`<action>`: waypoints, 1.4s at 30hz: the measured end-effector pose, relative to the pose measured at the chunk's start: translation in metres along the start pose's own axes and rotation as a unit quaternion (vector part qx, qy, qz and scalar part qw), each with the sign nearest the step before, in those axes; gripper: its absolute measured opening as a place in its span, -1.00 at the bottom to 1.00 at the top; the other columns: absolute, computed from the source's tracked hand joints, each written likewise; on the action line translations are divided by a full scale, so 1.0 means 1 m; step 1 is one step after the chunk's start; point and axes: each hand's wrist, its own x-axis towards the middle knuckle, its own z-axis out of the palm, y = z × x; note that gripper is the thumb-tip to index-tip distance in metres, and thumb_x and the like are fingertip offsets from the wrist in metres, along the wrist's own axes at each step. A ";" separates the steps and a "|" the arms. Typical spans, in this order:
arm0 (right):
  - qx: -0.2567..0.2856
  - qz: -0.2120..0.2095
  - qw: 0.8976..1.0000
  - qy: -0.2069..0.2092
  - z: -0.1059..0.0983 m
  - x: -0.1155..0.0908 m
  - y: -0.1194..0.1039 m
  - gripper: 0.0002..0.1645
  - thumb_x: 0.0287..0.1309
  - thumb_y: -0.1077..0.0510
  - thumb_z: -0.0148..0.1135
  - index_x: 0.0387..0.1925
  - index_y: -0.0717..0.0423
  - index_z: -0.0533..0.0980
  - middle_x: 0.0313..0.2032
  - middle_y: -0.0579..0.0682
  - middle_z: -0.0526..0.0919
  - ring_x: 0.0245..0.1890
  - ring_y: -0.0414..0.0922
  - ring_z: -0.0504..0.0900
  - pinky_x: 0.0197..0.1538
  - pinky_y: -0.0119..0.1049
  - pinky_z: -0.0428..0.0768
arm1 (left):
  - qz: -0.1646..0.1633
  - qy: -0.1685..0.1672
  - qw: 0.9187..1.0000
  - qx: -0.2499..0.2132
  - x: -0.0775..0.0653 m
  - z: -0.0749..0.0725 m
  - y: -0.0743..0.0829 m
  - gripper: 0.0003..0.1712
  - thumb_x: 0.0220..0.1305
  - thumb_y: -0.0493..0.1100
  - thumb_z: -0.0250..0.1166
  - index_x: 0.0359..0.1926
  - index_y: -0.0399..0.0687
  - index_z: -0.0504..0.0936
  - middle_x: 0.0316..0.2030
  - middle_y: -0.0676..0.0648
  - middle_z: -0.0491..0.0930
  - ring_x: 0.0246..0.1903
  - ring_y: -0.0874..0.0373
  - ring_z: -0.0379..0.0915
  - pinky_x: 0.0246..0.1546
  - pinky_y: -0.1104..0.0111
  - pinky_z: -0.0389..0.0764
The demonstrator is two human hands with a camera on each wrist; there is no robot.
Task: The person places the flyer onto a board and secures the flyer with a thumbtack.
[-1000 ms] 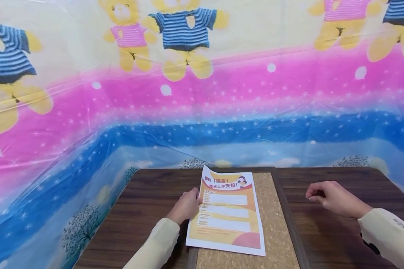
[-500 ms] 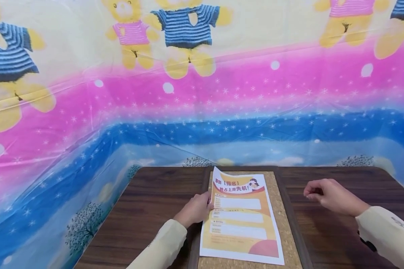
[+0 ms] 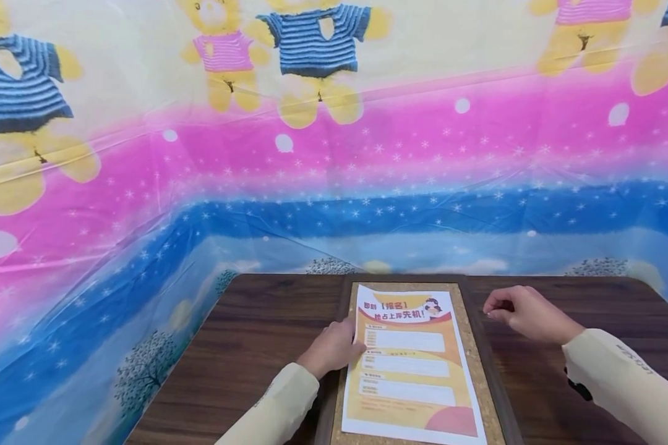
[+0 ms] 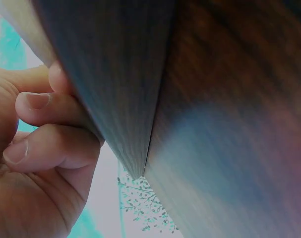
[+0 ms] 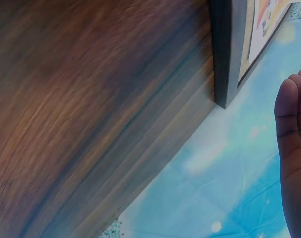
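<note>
A yellow, orange and red printed poster (image 3: 406,417) on white paper lies over a cork board (image 3: 477,355) with a dark frame. My left hand (image 3: 331,347) is at its left edge, thumb over the paper and the other fingers behind. In the left wrist view, the curled left fingers (image 4: 51,144) stand beside the dark frame (image 4: 115,74). My right hand (image 3: 534,315) hovers right of the board, thumb and index finger drawn together. Whether anything tiny sits between those fingertips cannot be made out. The right wrist view shows only part of that hand (image 5: 294,148).
The board lies on a dark wood-grain table (image 3: 245,346), its far end near the table's back edge. Behind and to the left hangs a curtain (image 3: 412,148) printed with bears and snowflakes. Long cream sleeves (image 3: 278,405) cover both forearms.
The poster and my left hand have moved right, so the paper now lies squarer over the cork. My right hand has shifted slightly left, towards the board.
</note>
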 end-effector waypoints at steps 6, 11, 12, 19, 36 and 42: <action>0.014 -0.001 1.000 -0.001 0.015 0.022 -0.005 -0.87 0.05 0.20 0.14 -0.42 -0.14 0.50 -0.48 -0.13 0.52 -0.57 -0.20 0.40 -0.51 -0.34 0.39 | -0.021 0.022 0.999 0.013 0.001 0.001 -0.003 -0.43 0.00 -0.07 0.28 -0.01 -0.15 0.25 -0.54 0.11 0.43 -0.58 0.29 0.35 -0.56 0.36 0.36; 0.019 0.009 1.000 0.003 0.028 0.040 -0.011 -0.88 0.04 0.26 0.13 -0.42 -0.04 0.51 -0.49 -0.09 0.52 -0.56 -0.18 0.40 -0.50 -0.32 0.38 | -0.027 0.022 0.999 0.025 0.003 0.001 -0.003 -0.32 -0.01 -0.04 0.29 0.08 -0.16 0.19 -0.52 0.08 0.44 -0.55 0.28 0.37 -0.52 0.34 0.37; 0.020 0.009 1.000 0.003 0.030 0.044 -0.012 -0.88 0.04 0.28 0.13 -0.43 -0.02 0.51 -0.49 -0.07 0.52 -0.56 -0.18 0.39 -0.50 -0.32 0.38 | -0.028 0.020 0.999 0.028 0.003 0.001 -0.003 -0.30 -0.01 -0.04 0.28 0.10 -0.16 0.18 -0.52 0.08 0.44 -0.55 0.27 0.38 -0.52 0.34 0.37; 0.041 0.022 0.999 -0.008 0.047 0.065 -0.021 -0.89 0.04 0.33 0.10 -0.44 0.07 0.50 -0.52 -0.01 0.49 -0.59 -0.16 0.37 -0.53 -0.30 0.36 | -0.035 0.010 0.998 0.061 0.003 0.000 -0.003 -0.20 0.00 0.03 0.26 0.19 -0.20 0.11 -0.48 0.04 0.47 -0.47 0.24 0.43 -0.51 0.35 0.38; 0.087 0.067 0.993 -0.037 0.069 0.096 -0.024 -0.93 0.07 0.31 0.08 -0.40 0.11 0.48 -0.48 0.01 0.49 -0.52 -0.12 0.42 -0.46 -0.31 0.39 | -0.009 -0.012 0.996 0.093 0.002 0.002 -0.001 -0.59 0.08 0.04 0.19 -0.15 -0.16 0.45 -0.66 0.10 0.40 -0.75 0.27 0.29 -0.76 0.43 0.31; 0.111 0.121 0.985 -0.055 0.080 0.110 -0.029 -0.94 0.08 0.32 0.04 -0.40 0.18 0.46 -0.50 0.07 0.46 -0.58 -0.08 0.43 -0.53 -0.30 0.40 | 0.003 -0.010 0.995 0.098 0.000 0.003 -0.004 -0.60 0.09 0.04 0.17 -0.15 -0.13 0.45 -0.70 0.13 0.37 -0.76 0.28 0.28 -0.74 0.43 0.30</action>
